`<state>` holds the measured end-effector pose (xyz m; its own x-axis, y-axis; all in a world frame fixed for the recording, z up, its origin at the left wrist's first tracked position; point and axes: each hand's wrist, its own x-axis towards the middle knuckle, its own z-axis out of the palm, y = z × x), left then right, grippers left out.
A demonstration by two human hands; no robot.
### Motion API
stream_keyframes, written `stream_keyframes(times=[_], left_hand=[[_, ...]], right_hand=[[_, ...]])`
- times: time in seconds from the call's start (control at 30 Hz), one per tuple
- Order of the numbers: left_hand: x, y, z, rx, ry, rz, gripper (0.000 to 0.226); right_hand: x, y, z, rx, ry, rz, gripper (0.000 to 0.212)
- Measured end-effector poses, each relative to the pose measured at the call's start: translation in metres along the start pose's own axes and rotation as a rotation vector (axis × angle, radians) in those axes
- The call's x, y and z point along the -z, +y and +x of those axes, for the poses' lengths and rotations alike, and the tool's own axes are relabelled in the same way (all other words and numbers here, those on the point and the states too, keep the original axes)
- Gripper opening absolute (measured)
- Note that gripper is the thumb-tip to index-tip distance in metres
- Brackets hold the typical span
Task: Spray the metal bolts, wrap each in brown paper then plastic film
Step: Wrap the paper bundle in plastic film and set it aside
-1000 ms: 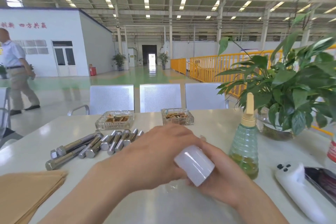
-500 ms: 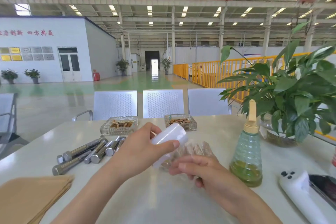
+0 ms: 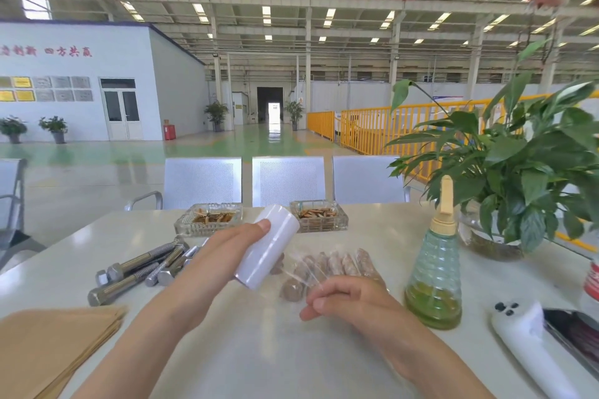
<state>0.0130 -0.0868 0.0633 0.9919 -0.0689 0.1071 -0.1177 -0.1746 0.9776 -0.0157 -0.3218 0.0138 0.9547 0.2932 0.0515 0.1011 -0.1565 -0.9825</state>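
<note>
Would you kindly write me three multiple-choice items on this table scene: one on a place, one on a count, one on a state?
1. Where does the stack of brown paper lie?
A. near left corner
B. beside the plant
C. on a chair

2. How many glass ashtrays stand at the far edge?
A. one
B. two
C. four

3. What does the left hand hold?
A. the spray bottle
B. a bolt
C. the film roll

Answers: 1 A, the sheets sit at the table's near left. 2 B, one ashtray either side of the roll. 3 C, its fingers curl round the white roll.
</note>
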Motion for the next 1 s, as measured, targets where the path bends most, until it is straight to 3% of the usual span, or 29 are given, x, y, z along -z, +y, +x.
stream_keyframes(times=[0.1,0.2,0.37,0.47,0.57,0.8,0.93,1.0], left_hand=[[0.01,0.011,-0.004,-0.046,-0.053,-0.137,0.057],[0.017,0.018,-0.005,0.001,-0.014,-0.219,0.041],[0.03,-0.003,-0.008,0.212,0.011,-0.088,0.038],[0.034,-0.025,-0.012,0.332,0.093,-0.023,0.037],[0.039,-0.046,-0.016,0.339,0.245,0.149,0.037],[0.046,-0.054,-0.023,0.272,0.267,0.789,0.038],[0.068,-0.047,-0.031,0.233,0.314,0.964,0.032],[0.082,-0.042,-0.035,0.227,0.39,1.063,0.042]], right_hand=[[0.002,0.0,0.001,0.093,0.056,0.016,0.025],[0.006,0.001,0.003,0.132,0.027,0.218,0.027],[0.006,0.0,0.005,-0.074,0.007,0.536,0.01],[0.003,0.001,0.006,-0.214,0.054,0.518,0.005],[0.002,0.006,0.008,-0.285,0.13,0.475,0.003],[-0.004,0.017,0.015,-0.29,0.274,0.306,0.005],[-0.009,0.021,0.015,-0.261,0.337,0.181,0.007],[-0.009,0.018,0.012,-0.263,0.316,0.177,0.006]])
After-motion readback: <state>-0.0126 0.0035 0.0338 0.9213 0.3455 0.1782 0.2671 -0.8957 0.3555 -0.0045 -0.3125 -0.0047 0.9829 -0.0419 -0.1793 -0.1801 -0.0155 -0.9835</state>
